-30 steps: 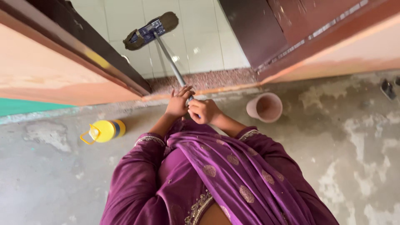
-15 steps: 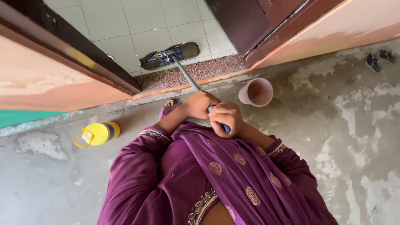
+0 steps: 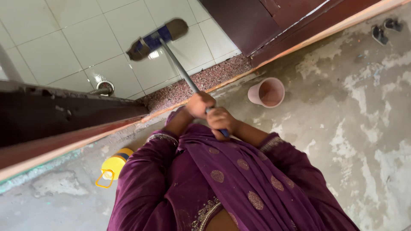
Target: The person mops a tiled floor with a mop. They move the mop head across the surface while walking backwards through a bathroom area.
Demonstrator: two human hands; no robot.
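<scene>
Mop (image 3: 157, 37) lying head-down on the white tiled floor (image 3: 77, 47) beyond the threshold.
Left hand (image 3: 198, 105) and right hand (image 3: 219, 120) are both clenching its grey handle, one just behind the other; a pink bucket (image 3: 266, 92) is standing near, a yellow jug (image 3: 112, 167) well apart.

you have one mop (image 3: 159, 36), gripped by two hands, left hand (image 3: 199, 105) and right hand (image 3: 221, 121). you also have one pink bucket (image 3: 266, 92), one yellow bottle (image 3: 112, 167), and two dark sandals (image 3: 385, 28).
</scene>
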